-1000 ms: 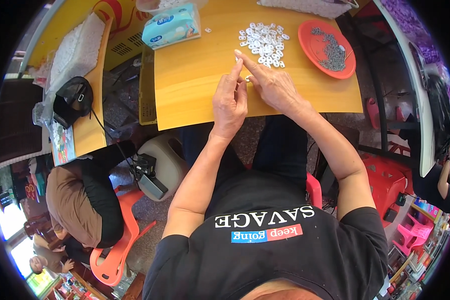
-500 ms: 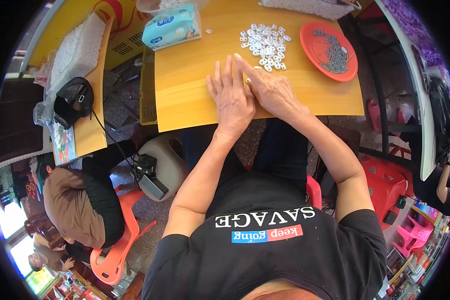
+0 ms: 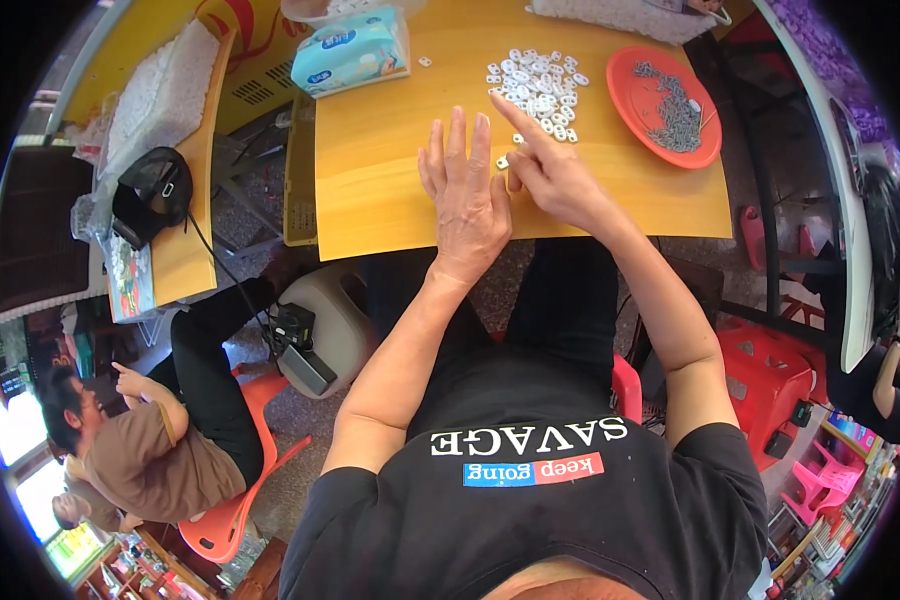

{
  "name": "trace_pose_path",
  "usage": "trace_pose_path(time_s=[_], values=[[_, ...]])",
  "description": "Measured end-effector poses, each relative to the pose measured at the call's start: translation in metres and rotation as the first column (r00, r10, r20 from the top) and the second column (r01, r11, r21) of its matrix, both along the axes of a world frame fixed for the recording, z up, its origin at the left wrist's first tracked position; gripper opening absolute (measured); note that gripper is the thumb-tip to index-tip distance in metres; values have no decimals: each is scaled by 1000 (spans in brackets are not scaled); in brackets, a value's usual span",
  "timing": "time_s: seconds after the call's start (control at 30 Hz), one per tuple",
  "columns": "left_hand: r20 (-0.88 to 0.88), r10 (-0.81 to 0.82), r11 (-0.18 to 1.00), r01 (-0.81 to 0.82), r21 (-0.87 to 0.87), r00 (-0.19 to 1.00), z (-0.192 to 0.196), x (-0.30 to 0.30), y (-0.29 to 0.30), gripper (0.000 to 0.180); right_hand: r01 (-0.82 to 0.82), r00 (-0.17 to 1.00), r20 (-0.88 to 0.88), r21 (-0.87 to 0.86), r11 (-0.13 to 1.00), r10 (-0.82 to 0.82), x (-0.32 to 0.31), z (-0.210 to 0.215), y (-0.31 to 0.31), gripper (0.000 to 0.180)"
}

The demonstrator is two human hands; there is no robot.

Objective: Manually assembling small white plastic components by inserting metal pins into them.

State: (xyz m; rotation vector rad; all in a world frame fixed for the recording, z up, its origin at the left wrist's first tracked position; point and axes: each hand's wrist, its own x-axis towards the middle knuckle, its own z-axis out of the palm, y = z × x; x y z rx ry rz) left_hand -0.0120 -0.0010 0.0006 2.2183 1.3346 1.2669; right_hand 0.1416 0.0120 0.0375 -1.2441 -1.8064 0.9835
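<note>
My left hand (image 3: 467, 205) is over the front of the yellow table, palm down, its fingers stretched and a little apart, holding nothing I can see. Close beside it on the right is my right hand (image 3: 565, 185), its index finger extended toward the far side and its other fingers curled under. What lies beneath the curled fingers is hidden. A small white two-holed piece (image 3: 503, 161) shows between the hands, by the right hand's curled fingers. Just beyond the right hand spreads a loose pile of similar white oval pieces (image 3: 540, 85).
A red plate (image 3: 660, 62) with small grey metal parts stands on the right of the table (image 3: 390, 190). A tissue pack (image 3: 355, 55) is at the far left. White bags (image 3: 610, 15) lie at the back. Another person (image 3: 160, 450) sits at lower left.
My right hand has drawn slightly right, opening a gap from my left hand, and its index finger points out more. The seated person at left has leaned back and raised a hand.
</note>
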Motion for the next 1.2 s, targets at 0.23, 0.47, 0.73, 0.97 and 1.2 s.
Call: trace_pose_path(time_s=[0.23,0.47,0.73,0.97,1.2], values=[[40,9,1000,-9,-3,999,0,-2,1,72,-469,650,-760,-371,802,28,-4,16,-12,61],[44,19,1000,-18,-9,999,0,-3,-1,76,-489,603,-797,-366,792,4,-11,11,-13,63],[38,111,994,-110,-24,993,-1,-2,1,81,-541,563,-827,-355,762,15,-7,11,-12,65],[144,86,996,-88,9,986,-5,-3,2,61,-545,586,-810,-370,753,26,-7,9,-7,66],[308,38,999,-47,23,951,-6,-7,2,53,-529,603,-798,-402,747,-2,-12,11,-5,67]])
